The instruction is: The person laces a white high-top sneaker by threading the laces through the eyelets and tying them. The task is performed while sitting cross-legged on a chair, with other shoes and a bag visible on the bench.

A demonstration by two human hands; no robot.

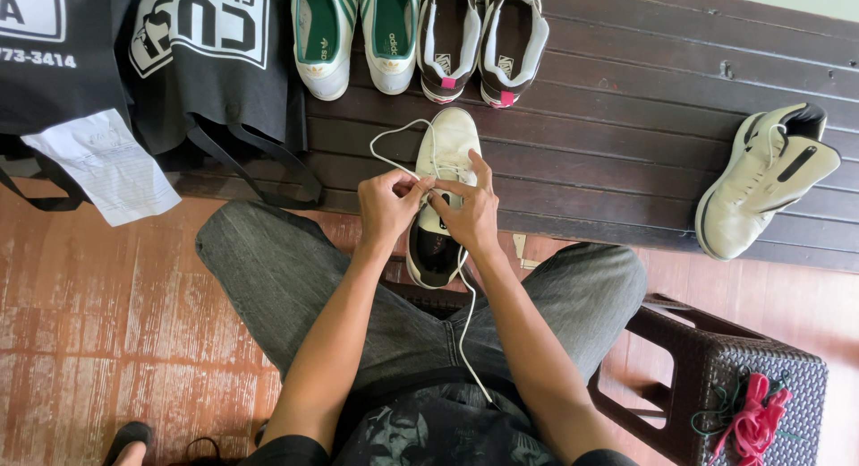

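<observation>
A white sneaker with a black lining rests on the edge of a dark wooden platform, toe pointing away from me. My left hand pinches its white shoelace over the eyelets. My right hand holds the lace at the tongue, index finger raised. One lace end loops out to the left of the shoe. The other end hangs down over my lap between my forearms. I sit with grey trousers spread either side.
A matching white sneaker lies at the right on the platform. Two green-lined sneakers and two brown-lined ones line the back. Black bags and paper sit left. A dark woven stool carries pink and green laces.
</observation>
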